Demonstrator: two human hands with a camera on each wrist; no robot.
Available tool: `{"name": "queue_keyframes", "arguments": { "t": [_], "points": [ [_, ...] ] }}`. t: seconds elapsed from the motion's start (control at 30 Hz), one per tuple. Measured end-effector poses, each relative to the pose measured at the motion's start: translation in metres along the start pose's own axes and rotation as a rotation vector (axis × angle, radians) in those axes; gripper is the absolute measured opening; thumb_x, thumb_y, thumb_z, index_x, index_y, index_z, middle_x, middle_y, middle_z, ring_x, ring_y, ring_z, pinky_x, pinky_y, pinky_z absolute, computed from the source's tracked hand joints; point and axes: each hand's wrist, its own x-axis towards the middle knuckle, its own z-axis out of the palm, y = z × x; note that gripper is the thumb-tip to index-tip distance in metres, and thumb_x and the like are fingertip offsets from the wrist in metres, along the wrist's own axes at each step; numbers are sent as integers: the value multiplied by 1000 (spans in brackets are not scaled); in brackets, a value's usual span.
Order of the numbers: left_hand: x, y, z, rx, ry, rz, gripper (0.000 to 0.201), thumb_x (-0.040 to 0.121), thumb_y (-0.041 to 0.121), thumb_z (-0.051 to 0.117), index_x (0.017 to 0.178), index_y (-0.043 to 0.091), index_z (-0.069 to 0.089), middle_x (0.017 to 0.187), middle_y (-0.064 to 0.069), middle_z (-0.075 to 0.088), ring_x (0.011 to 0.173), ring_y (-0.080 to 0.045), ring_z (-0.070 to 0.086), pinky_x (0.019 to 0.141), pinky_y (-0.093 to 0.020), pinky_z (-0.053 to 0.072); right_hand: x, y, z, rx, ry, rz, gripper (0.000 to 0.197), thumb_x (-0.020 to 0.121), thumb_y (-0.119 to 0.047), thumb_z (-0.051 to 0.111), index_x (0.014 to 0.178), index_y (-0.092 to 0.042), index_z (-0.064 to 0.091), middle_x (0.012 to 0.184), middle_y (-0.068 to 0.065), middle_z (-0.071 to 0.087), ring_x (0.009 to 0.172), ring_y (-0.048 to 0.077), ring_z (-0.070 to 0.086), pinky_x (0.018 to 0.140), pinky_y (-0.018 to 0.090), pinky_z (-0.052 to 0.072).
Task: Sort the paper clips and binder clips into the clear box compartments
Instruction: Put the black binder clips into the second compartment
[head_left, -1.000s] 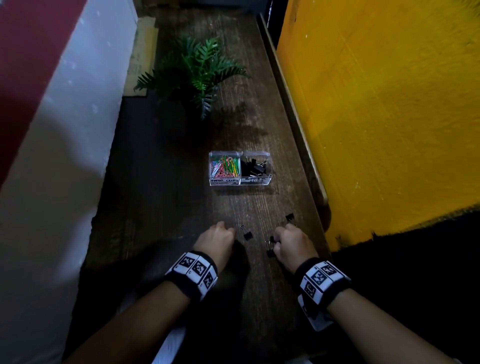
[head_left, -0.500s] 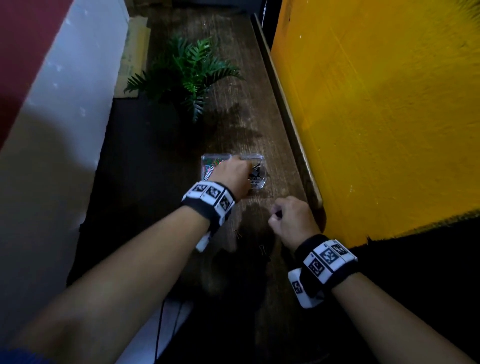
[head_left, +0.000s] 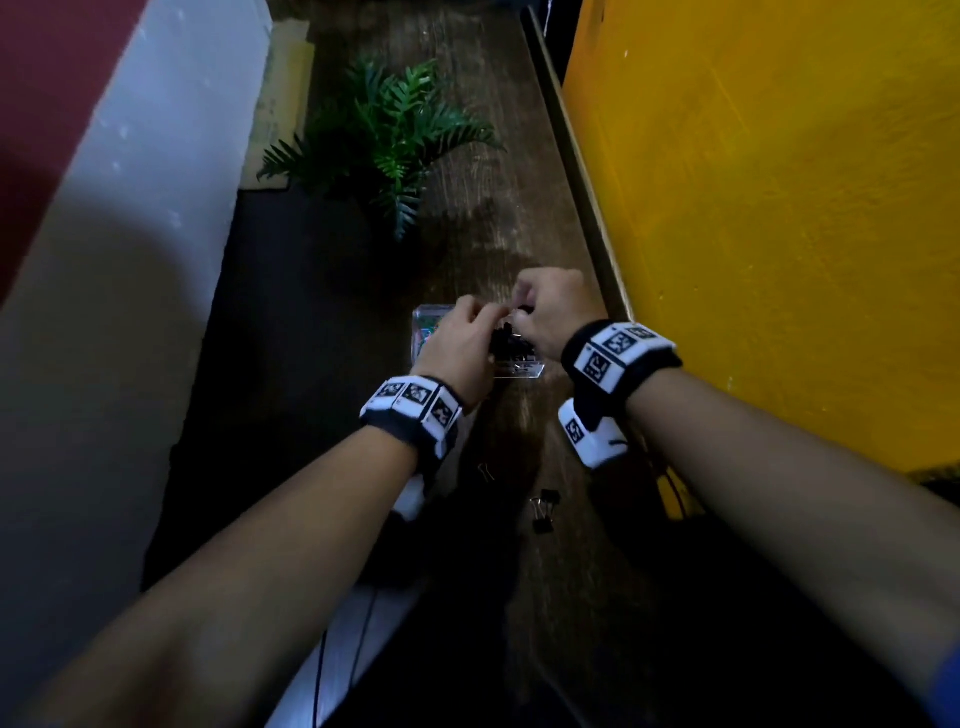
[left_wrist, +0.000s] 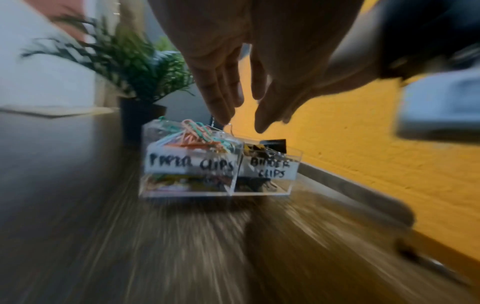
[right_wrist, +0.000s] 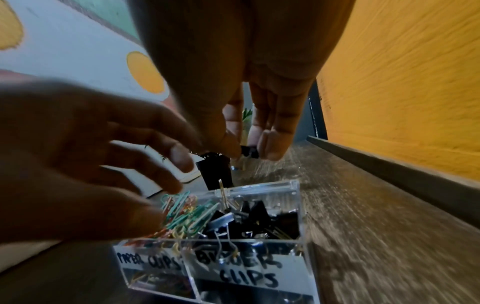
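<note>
The clear box (head_left: 519, 370) stands on the wooden table, its front labelled "paper clips" and "binder clips". Coloured paper clips (right_wrist: 187, 211) fill its left compartment and black binder clips (right_wrist: 259, 218) its right one. My right hand (head_left: 545, 306) hovers over the box's far side and pinches a black binder clip (right_wrist: 250, 152) between thumb and fingers. With fingers spread and loose, my left hand (head_left: 462, 338) hangs over the paper clip side and holds nothing that I can see. Two loose binder clips (head_left: 544, 512) lie on the table nearer to me.
A potted fern (head_left: 384, 135) stands on the table behind the box. A yellow wall (head_left: 779, 208) with a low trim runs close along the right. A white wall (head_left: 130, 260) borders the left. Dark wood stretches left of the box.
Both hands left the loose clips near me and went forward to the box, the left first. The right hand picked up a binder clip and now holds it over the box.
</note>
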Motion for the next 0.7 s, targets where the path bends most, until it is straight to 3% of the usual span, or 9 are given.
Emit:
{"name": "queue_keyframes", "arguments": {
  "t": [0.07,0.13,0.3,0.43,0.53,0.7],
  "points": [
    [-21,-3,2,-33,73,-31,52,76,7,68,124,17,53,114,-7,49,100,-23,53,78,-32,49,11,-3,6,-42,-47,1,8,77,-16,71,75,-18,63,79,-2,63,73,15,59,59,27,48],
    [-45,-4,8,-30,59,-78,44,76,10,67,119,18,56,114,-4,49,98,-22,53,75,-34,51,20,-4,12,-82,-116,-6,8,77,-15,72,76,-18,65,82,0,65,77,17,61,65,29,52],
    [-83,-6,37,17,-203,-114,36,87,27,58,123,24,57,118,-1,49,108,-21,51,83,-39,51,27,0,15,-146,-277,-5,7,80,-12,68,79,-19,70,83,1,67,80,18,64,68,22,46],
    [-89,-1,48,167,-392,-2,38,92,24,52,130,27,51,130,-1,43,118,-22,43,86,-39,51,23,17,-11,10,-118,90,10,87,-14,63,83,-22,67,89,-4,64,81,13,61,69,25,47],
    [-91,-2,49,241,-452,36,40,93,26,51,134,27,48,137,-1,37,123,-22,36,87,-37,48,11,41,-33,43,66,188,12,87,-12,60,89,-19,70,98,1,68,90,14,60,74,21,42],
    [-97,-7,45,242,-447,63,34,95,29,48,128,29,54,132,2,41,119,-18,39,84,-33,48,-42,66,-26,66,68,268,19,88,-6,56,97,-16,71,105,4,69,96,17,62,82,23,46]
  ]
}}
